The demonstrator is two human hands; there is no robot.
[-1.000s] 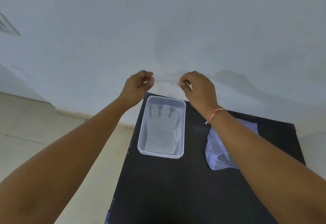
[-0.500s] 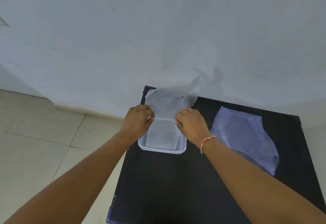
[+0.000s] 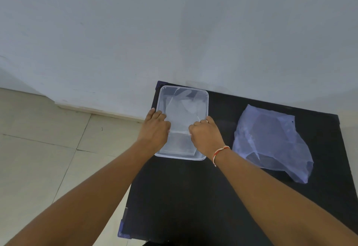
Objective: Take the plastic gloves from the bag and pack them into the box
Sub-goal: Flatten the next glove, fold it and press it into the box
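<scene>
A clear plastic box (image 3: 202,94) stands at the far left of a black table (image 3: 193,197). A thin see-through plastic glove (image 3: 184,110) lies down inside the box, its finger end crumpled toward the far wall. My left hand (image 3: 155,127) pinches the glove's near left edge over the box's left rim. My right hand (image 3: 207,135) pinches its near right edge inside the box. A bluish clear plastic bag (image 3: 271,141) lies flat on the table to the right of the box, apart from both hands.
A pale wall rises just behind the table. Tiled floor (image 3: 48,148) lies to the left, below the table's left edge. A red-and-white thread band circles my right wrist (image 3: 219,153).
Both hands came down from above the table, where they held the glove stretched out, and lowered it into the box. The glove now lies inside instead of hanging.
</scene>
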